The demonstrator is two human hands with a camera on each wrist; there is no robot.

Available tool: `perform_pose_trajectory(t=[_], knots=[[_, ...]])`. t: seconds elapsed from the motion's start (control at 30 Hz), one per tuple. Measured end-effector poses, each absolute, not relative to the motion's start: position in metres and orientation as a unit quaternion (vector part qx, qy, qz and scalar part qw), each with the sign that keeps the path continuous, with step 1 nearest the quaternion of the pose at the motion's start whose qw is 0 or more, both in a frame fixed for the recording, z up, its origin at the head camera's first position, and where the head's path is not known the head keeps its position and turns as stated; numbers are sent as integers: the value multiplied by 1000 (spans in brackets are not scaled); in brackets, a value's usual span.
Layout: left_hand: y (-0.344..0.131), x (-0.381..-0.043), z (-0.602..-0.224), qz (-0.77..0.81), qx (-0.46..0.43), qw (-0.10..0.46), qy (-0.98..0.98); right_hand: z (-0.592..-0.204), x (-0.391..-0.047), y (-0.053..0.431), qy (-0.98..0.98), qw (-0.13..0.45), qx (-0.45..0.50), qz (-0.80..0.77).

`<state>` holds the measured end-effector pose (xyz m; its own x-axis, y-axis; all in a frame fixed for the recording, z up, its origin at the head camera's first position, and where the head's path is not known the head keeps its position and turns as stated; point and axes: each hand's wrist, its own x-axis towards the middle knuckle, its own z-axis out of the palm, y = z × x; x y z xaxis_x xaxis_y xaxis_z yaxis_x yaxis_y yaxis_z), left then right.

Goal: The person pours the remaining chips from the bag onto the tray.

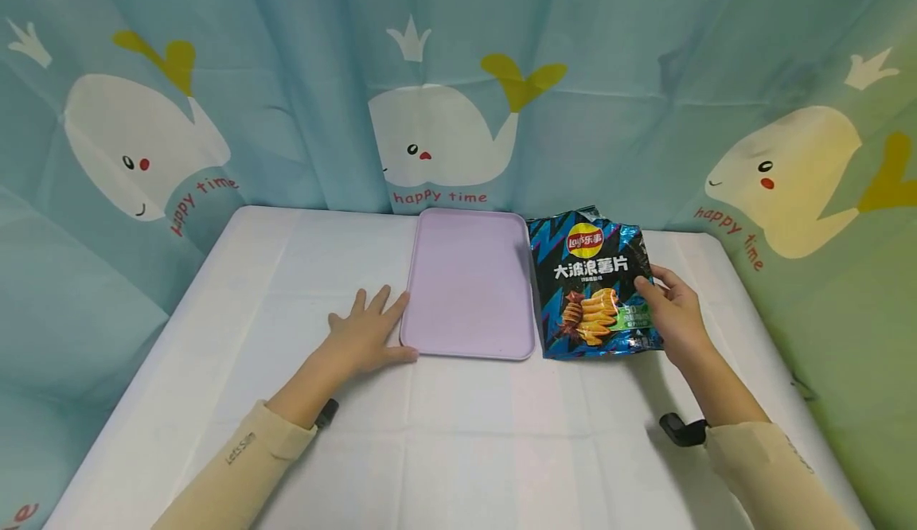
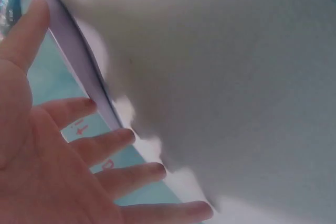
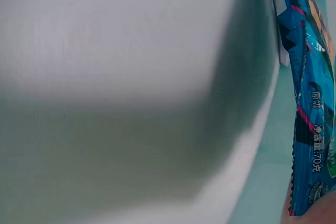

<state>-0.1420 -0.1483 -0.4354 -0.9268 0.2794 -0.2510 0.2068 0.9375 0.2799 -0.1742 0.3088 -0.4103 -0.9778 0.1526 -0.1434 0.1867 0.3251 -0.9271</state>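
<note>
A lilac tray (image 1: 469,283) lies flat toward the back of the table. My left hand (image 1: 364,335) rests at its lower left corner with fingers spread, thumb and index fingertip at the rim. The left wrist view shows the palm and straight fingers (image 2: 113,142) beside the tray's edge (image 2: 79,51). To the right of the tray is a blue and black bag of potato chips (image 1: 591,291), printed side up. My right hand (image 1: 673,307) pinches its right edge, thumb on the front and the other fingers mostly hidden behind. In the right wrist view the bag (image 3: 310,93) appears edge-on.
The table (image 1: 458,450) has a white cloth. A blue curtain (image 1: 308,100) with printed whales hangs right behind the table's back edge and wraps round both sides. Dark wrist devices show at the left wrist (image 1: 326,414) and at the right wrist (image 1: 684,430).
</note>
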Motion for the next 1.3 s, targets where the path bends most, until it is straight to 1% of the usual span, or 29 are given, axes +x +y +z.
perform_pose_trajectory(t=[0.2, 0.3, 0.4, 0.6, 0.73, 1.07, 1.3], knots=[[-154, -143, -436, 133, 125, 159, 970, -394, -167, 300, 843, -91, 22, -530], [-155, -144, -435, 129, 129, 159, 970, -386, -166, 296, 847, -133, -29, -514], [-156, -145, -436, 130, 130, 163, 969, -376, -166, 292, 851, -161, -85, -492], [-157, -145, -435, 135, 125, 172, 968, -359, -170, 280, 868, -199, -174, -419], [-157, -146, -435, 134, 123, 172, 968, -346, -172, 270, 874, -217, -215, -377], [-158, -146, -435, 128, 120, 172, 969, -325, -179, 249, 868, -228, -281, -339], [-157, -147, -433, 129, 120, 176, 969, -314, -184, 239, 884, -213, -307, -279]])
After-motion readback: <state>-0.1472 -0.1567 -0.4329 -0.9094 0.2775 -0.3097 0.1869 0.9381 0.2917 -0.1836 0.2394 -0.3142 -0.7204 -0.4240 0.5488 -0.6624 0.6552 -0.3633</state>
